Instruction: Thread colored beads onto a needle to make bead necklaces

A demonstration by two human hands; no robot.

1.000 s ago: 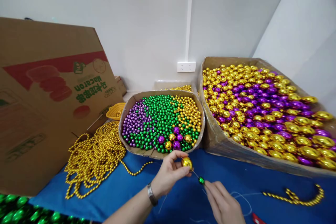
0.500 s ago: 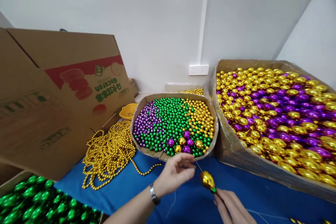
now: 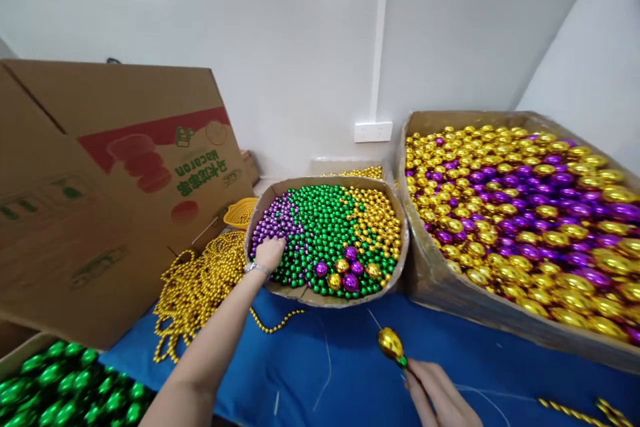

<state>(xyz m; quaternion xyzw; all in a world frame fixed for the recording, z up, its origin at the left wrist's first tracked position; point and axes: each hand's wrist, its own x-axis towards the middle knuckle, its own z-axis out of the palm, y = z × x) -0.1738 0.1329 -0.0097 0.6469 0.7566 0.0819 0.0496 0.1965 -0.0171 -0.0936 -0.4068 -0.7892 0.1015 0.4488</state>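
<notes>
My left hand (image 3: 270, 254) reaches into the middle cardboard box (image 3: 327, 302), down at the small purple beads (image 3: 274, 217) on its left side. Its fingers are curled, and whatever they hold is hidden. At the lower right, my right hand (image 3: 440, 392) pinches a thin clear string just below a small green bead (image 3: 402, 361). On that string, above the green one, sits a large shiny gold oval bead (image 3: 391, 341). The string's bare end (image 3: 373, 318) sticks up past it. Small green beads (image 3: 325, 213) and gold beads (image 3: 380, 220) fill the rest of the box.
Right of it stands a big carton (image 3: 450, 307) of gold and purple oval beads. Gold bead chains (image 3: 205, 290) lie heaped on the blue cloth (image 3: 290, 360), near a yellow basket (image 3: 240, 212). A tall brown carton (image 3: 125, 200) rises at left, above green beads (image 3: 65, 387).
My left hand has left the string's tip and moved left and forward into the purple beads. My right hand keeps its hold on the string, almost in place.
</notes>
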